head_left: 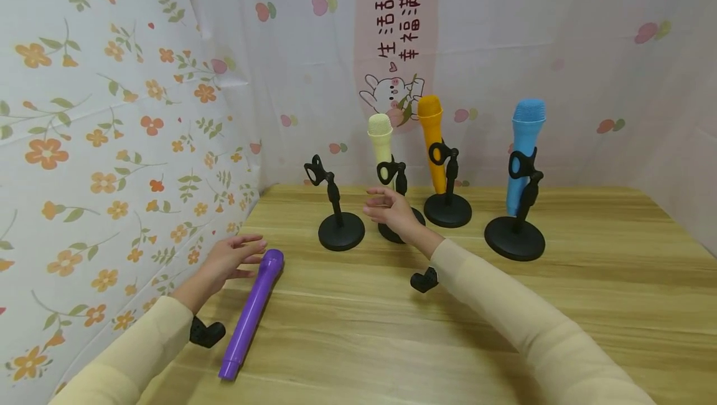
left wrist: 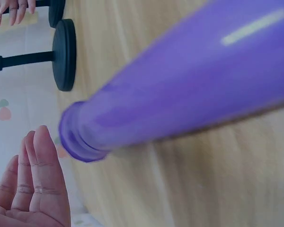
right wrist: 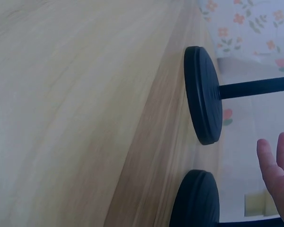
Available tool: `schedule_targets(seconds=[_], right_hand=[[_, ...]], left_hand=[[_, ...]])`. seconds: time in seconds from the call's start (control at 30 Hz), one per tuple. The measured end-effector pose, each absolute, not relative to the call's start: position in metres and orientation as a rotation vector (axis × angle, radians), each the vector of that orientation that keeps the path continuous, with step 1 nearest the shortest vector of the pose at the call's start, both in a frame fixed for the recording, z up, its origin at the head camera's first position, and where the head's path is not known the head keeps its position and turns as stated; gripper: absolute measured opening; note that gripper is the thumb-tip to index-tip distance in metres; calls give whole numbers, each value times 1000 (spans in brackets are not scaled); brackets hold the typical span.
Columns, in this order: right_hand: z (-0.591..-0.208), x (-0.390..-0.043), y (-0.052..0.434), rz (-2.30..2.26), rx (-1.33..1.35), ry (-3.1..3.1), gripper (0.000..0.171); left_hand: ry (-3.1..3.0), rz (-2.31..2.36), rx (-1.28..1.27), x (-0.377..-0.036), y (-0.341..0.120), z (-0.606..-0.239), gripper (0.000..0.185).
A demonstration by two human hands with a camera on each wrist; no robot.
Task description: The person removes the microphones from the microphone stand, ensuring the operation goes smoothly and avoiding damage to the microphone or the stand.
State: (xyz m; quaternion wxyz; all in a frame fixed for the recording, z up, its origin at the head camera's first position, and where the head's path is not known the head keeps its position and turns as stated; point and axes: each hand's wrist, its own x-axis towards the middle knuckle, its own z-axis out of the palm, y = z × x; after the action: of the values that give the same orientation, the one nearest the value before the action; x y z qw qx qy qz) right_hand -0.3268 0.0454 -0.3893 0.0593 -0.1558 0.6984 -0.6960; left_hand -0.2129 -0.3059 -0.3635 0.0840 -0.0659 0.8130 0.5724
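Observation:
A purple toy microphone (head_left: 251, 315) lies flat on the wooden table (head_left: 358, 330), its round head pointing away from me. My left hand (head_left: 234, 257) hovers open just left of that head, fingers straight, holding nothing; the left wrist view shows the fingers (left wrist: 38, 184) close beside the purple microphone (left wrist: 189, 90). My right hand (head_left: 390, 208) is open in the air between an empty black stand (head_left: 338, 212) and the stand holding a cream microphone (head_left: 381, 139). In the right wrist view its fingertips (right wrist: 278, 165) are near the empty stand's round base (right wrist: 203, 94).
An orange microphone (head_left: 433, 139) and a blue microphone (head_left: 525, 147) stand clipped in black stands at the back right. Floral cloth walls (head_left: 112, 144) close in the left and the back. Small black wrist mounts (head_left: 206, 333) sit under both sleeves.

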Motion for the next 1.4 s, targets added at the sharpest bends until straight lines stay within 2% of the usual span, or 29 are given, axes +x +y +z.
schedule_targets(seconds=[0.27, 0.83, 1.2, 1.4], right_hand=[[-392, -323, 59, -2125, -490, 2067, 46], [-388, -316, 92, -2178, -506, 2056, 48], [-390, -312, 109, -2220, -419, 2046, 49], [-392, -313, 116, -2252, -401, 2032, 51]], left_hand=[[2388, 1778, -172, -221, -286, -359, 64], [2300, 1891, -12, -244, -214, -348, 52], [2268, 1983, 104, -254, -176, -338, 50], [2265, 2098, 168, -260, -157, -336, 43]])
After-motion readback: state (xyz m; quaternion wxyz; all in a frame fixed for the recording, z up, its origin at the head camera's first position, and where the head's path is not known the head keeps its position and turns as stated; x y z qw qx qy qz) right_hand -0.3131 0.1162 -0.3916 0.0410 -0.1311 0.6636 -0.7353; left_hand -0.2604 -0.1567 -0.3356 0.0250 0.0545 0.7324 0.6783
